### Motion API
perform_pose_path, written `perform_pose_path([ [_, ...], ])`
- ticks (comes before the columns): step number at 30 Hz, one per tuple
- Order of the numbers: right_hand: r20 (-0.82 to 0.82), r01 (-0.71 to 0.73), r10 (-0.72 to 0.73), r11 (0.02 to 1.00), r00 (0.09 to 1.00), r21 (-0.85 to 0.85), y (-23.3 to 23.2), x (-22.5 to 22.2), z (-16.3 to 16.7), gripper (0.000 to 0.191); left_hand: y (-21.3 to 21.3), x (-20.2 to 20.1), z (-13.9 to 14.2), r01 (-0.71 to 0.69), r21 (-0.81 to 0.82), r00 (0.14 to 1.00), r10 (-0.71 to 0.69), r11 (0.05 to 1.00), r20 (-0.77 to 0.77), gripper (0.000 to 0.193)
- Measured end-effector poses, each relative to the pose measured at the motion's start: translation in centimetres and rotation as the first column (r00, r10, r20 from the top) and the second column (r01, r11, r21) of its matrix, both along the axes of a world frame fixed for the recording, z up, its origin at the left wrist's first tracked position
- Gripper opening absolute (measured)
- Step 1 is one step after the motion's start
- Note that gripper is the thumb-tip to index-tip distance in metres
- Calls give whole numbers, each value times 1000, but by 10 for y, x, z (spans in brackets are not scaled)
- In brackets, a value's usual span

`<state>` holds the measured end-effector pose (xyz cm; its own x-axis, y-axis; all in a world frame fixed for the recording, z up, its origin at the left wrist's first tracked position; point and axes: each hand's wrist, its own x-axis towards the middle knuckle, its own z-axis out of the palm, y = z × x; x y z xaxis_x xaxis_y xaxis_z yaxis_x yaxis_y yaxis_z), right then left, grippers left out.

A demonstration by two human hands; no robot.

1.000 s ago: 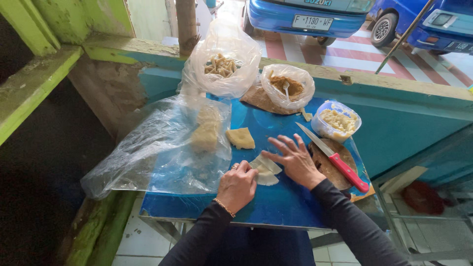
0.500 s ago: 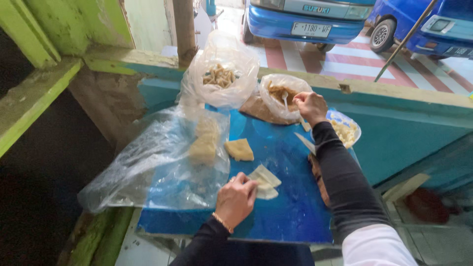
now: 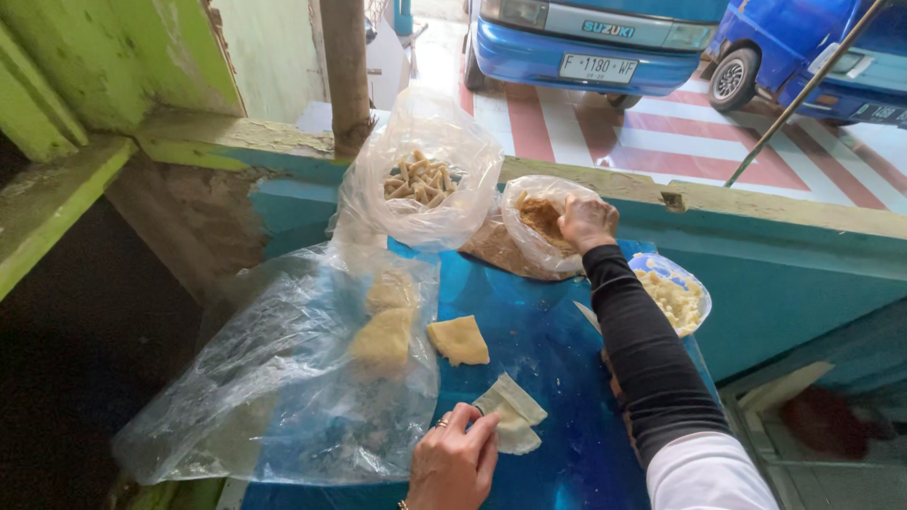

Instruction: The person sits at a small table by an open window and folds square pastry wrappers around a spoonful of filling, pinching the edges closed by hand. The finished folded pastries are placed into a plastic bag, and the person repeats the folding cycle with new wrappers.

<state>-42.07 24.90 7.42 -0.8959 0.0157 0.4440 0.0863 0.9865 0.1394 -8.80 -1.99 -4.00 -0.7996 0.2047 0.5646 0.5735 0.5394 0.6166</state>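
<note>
My left hand [image 3: 453, 463] rests on the blue tabletop [image 3: 548, 349], its fingertips pressing a pale, partly folded wrapper [image 3: 512, 423]. My right hand [image 3: 586, 221] reaches far forward into a clear plastic bag of brownish filling [image 3: 539, 227], fingers closed inside its mouth. A folded yellow pastry piece [image 3: 458, 340] lies between the two hands.
A big clear bag [image 3: 283, 378] with pale wrappers lies at left. Another bag holds stick-shaped pieces [image 3: 420, 179] at the back. A bowl of crumbly yellow filling [image 3: 675, 297] sits at right, by my forearm. Beyond the teal ledge [image 3: 756, 203] stand blue vehicles [image 3: 586, 38].
My right hand left the wrapper, went forward past the knife and now sits in the brown filling bag. My left hand has stayed on the wrapper.
</note>
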Motion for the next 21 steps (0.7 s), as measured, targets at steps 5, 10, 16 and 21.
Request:
perform_pose_path([
  [5, 79, -48, 48, 999, 996, -6, 7, -13, -13, 17, -1, -5, -8, -21, -84, 1000, 22, 996, 16, 21],
  [10, 21, -49, 62, 930, 998, -365, 16, -1, -14, 20, -5, -1, -10, -78, -153, 997, 79, 985, 2, 32],
  [16, -67, -147, 136, 747, 988, -648, 41, 27, -9, 19, -1, 8, -4, -169, -188, 978, 188, 968, 92, 19],
  [21, -95, -95, 43, 742, 995, -664, 45, 49, -12, 17, -1, 15, 5, -141, -129, 978, 158, 982, 133, 15],
])
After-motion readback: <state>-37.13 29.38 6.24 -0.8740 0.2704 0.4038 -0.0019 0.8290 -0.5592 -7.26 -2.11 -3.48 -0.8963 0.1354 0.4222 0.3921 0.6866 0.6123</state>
